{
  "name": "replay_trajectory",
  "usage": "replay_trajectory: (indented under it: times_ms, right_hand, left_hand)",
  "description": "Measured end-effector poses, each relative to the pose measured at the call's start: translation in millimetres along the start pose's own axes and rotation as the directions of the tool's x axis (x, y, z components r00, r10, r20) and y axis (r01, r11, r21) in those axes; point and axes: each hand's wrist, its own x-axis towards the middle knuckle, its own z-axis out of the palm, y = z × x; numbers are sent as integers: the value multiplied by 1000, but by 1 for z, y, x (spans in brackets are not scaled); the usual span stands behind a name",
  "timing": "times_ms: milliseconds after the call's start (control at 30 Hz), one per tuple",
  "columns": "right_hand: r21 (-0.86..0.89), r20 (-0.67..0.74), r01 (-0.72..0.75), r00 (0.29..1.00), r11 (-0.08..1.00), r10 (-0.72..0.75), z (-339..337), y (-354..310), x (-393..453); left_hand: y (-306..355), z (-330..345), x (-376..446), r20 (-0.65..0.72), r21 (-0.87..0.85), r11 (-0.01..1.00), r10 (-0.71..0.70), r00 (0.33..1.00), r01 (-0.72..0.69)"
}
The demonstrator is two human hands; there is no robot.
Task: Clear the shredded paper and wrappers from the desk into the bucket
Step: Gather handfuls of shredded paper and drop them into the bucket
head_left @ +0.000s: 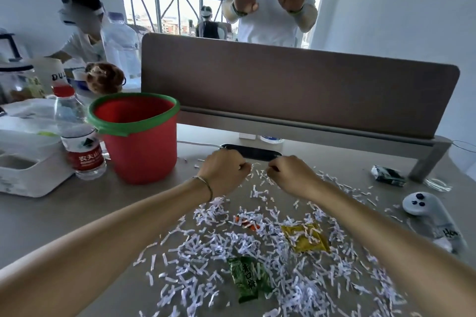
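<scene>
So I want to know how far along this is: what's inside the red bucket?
The red bucket shows only bare red inner wall; no paper visible. Its bottom is hidden by the near rim.

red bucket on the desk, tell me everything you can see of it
The round red plastic bucket has a green band around its rim, ending in a small tab on its left side. It stands upright on the grey desk, open-topped, and what shows of its inside is bare red wall. A clear water bottle with a red label stands close on its left. Neither hand touches it.
</scene>
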Motion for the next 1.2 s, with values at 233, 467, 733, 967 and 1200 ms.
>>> replay_trajectory:
  times_ms: [233,467,733,967,1200]
  right_hand:
    - [-9,-70,91,993,996,-91,-41,-44,34]
    - [43,-154,207,968,977,-198,-70,-95,76]
    - [119,-177,293,946,949,-270,-76,-149,111]
    - [117,-173,314,941,942,-292,-73,-177,130]
    - [109,-171,320,939,941,-299,-66,-187,148]
  left_hand:
    - [-11,-60,23,-117,65,997,-32,993,40]
    - [-51,-131,43,-247,5,1000,-24,969,26]
    - [-117,-176,58,-330,-7,990,-133,934,139]
    - [-156,-174,75,-362,-89,954,-298,883,286]
    - [-168,-161,78,-347,-133,925,-379,858,355]
